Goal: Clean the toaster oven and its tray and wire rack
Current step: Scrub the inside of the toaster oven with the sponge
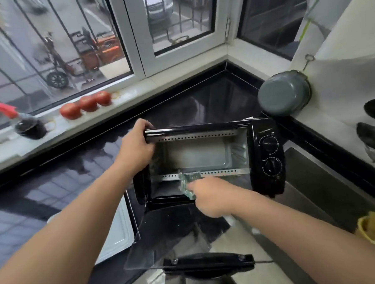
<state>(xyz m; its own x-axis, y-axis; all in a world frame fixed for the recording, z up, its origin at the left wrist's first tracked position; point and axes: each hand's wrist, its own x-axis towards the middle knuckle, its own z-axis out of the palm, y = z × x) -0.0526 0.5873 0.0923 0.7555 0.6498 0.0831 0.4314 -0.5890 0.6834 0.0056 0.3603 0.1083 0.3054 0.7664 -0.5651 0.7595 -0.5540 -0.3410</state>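
— Black metal toaster oven (267,155), centre of the frame on the dark glossy table (54,192), glass door (176,235) dropped open. Which step?

— Wiping the cavity, I judge. The left hand (137,148) grips the oven's top left corner; the right hand (209,195) pinches a pale green cloth (187,183) at the front sill.

— Anything inside?

— No rack or tray in the cavity. A white rectangular tray (119,228) lies lower left beside the door, nothing in it.

— Next?

— Probably reaching deeper along the floor and walls while the left hand steadies the body.
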